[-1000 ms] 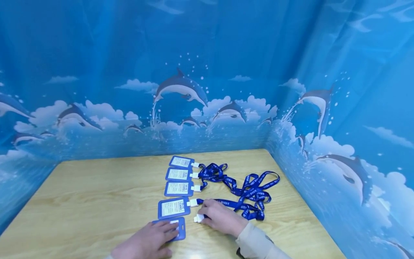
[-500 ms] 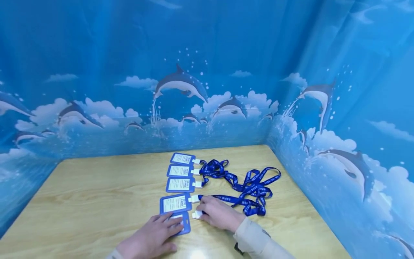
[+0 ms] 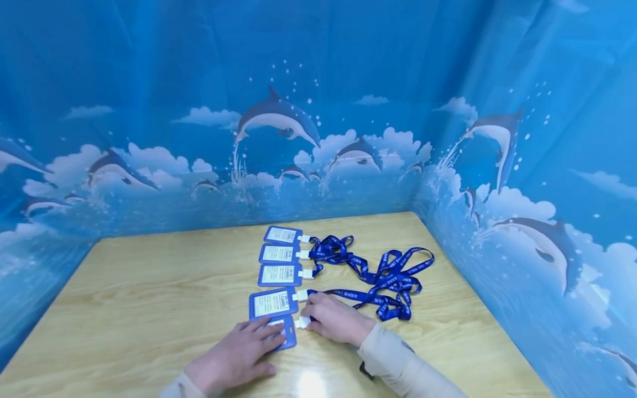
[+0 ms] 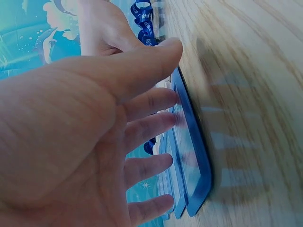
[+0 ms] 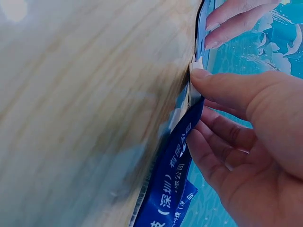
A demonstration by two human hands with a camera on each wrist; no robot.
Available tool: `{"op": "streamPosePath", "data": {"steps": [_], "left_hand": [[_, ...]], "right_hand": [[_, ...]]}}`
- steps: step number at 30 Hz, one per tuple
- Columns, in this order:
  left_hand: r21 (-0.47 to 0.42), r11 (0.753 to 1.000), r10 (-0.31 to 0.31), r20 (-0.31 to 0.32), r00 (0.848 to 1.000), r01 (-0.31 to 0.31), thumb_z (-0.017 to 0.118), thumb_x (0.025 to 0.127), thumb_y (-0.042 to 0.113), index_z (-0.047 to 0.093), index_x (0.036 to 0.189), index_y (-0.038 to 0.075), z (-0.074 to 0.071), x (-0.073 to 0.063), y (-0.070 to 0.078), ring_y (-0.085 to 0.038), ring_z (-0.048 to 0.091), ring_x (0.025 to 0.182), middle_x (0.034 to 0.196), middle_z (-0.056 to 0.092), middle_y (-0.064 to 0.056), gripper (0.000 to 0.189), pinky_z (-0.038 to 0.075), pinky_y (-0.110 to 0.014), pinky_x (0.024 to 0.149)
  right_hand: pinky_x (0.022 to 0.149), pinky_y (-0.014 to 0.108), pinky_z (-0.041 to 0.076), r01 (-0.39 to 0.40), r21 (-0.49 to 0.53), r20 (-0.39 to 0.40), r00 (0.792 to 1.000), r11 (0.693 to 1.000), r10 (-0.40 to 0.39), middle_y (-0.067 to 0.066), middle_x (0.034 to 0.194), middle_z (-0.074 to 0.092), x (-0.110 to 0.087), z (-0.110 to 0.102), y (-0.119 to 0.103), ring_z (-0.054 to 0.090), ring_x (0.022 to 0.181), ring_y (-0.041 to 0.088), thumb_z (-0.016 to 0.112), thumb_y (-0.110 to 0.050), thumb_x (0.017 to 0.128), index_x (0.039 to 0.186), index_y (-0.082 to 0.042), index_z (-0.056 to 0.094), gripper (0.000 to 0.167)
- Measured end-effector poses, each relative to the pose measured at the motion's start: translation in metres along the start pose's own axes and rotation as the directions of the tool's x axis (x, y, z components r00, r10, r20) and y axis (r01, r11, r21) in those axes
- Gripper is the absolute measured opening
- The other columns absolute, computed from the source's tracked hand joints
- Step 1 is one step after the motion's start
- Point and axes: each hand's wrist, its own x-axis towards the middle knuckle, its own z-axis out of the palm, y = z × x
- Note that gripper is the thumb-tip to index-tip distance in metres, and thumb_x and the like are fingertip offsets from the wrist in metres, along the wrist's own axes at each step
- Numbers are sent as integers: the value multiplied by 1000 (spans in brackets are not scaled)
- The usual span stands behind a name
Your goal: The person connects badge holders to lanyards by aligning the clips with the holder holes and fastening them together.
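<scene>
My left hand [image 3: 234, 354] rests its extended fingertips on the nearest blue badge holder [image 3: 291, 340], covering much of its card. In the left wrist view the fingers are spread against that holder's face [image 4: 201, 170], thumb apart from it. Just to the right, my right hand [image 3: 338, 319] pinches a white clip [image 3: 302, 323] at the end of a blue lanyard. The right wrist view shows the thumb and fingers on the clip, with the printed lanyard strap [image 5: 168, 175] trailing from it. A small gap separates the clip from the holder's slotted edge.
Beyond the hands, more badge holders [image 3: 276, 253] lie in a column, with white clips attached to their right edges. Their blue lanyards [image 3: 393, 282] spread in tangled loops to the right. A dolphin-printed curtain [image 3: 318, 193] borders the wooden table [image 3: 149, 304] at back and right.
The left hand and the nearest holder have shifted slightly rightward, toward the clip. The right hand keeps its pinch on the clip. The head view has tilted a little, raising everything in frame.
</scene>
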Motion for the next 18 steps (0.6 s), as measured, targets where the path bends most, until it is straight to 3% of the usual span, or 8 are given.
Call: {"op": "streamPosePath", "data": {"steps": [4, 11, 18], "left_hand": [[10, 1000, 3, -17, 1000, -3, 63, 93, 54, 48, 151, 28, 1, 1, 3, -37, 32, 150, 160, 41, 1, 66, 31, -65, 117], [-12, 1000, -2, 8, 1000, 2, 63, 94, 54, 46, 153, 28, 1, 5, 1, -38, 33, 149, 161, 40, 2, 67, 33, -66, 115], [-26, 999, 41, -5, 999, -41, 65, 93, 52, 48, 152, 22, 7, 5, 0, -40, 33, 148, 161, 41, -1, 69, 37, -67, 112]], "right_hand": [[87, 16, 53, 13, 10, 6, 1000, 1000, -13, -6, 105, 66, 0, -1, 1, 61, 96, 3, 75, -23, 91, 118, -16, 74, 28], [87, 14, 53, 25, 21, 14, 1000, 999, -25, -6, 106, 68, 2, 0, 3, 63, 94, 1, 76, -24, 89, 115, -16, 75, 27], [79, 10, 51, 36, 4, 2, 999, 999, -36, -7, 99, 67, 0, 0, -2, 61, 86, -2, 77, -22, 89, 111, -15, 76, 23]]}}
